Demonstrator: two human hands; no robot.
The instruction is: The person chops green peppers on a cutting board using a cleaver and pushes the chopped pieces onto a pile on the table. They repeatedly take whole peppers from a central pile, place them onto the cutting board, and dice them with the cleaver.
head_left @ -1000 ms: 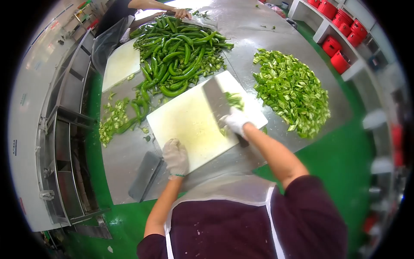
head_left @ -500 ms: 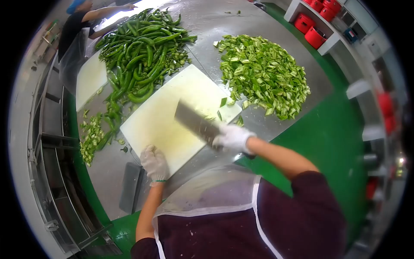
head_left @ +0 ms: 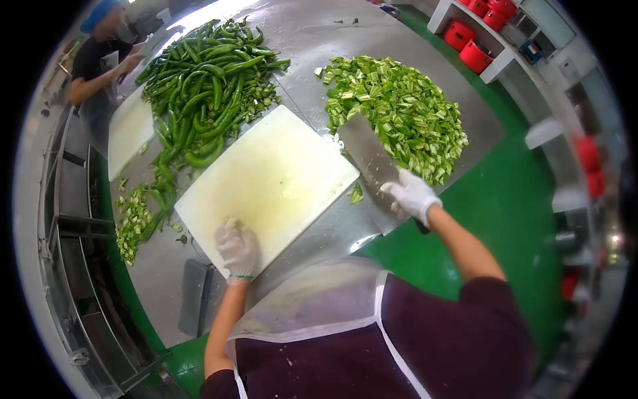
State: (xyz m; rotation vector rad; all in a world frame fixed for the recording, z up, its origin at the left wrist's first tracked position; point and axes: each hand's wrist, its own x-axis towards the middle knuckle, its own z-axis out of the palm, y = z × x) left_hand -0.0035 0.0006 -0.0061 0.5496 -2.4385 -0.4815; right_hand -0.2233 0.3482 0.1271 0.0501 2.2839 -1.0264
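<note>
My right hand [head_left: 410, 195], in a white glove, is closed round a wide cleaver [head_left: 369, 157]. The blade lies against the near left edge of a big pile of cut green peppers [head_left: 405, 110], right of the white cutting board [head_left: 266, 179]. My left hand [head_left: 236, 247], also gloved, rests on the board's near left edge, its fingers curled together; whether anything is under them is hidden. Only small wet bits show on the board. Whole long green peppers [head_left: 206, 86] are heaped beyond the board to the left.
A person [head_left: 100, 60] in a blue cap stands at the far left by a second board [head_left: 129, 133]. Small cut pieces [head_left: 131, 223] lie at the left edge. A grey box [head_left: 194, 296] sits at the near left. Red pots [head_left: 475, 56] stand on a shelf.
My right hand has swept the cleaver off the board to the right, and the pieces from the board's right corner are now off it. The co-worker's arms have drawn back.
</note>
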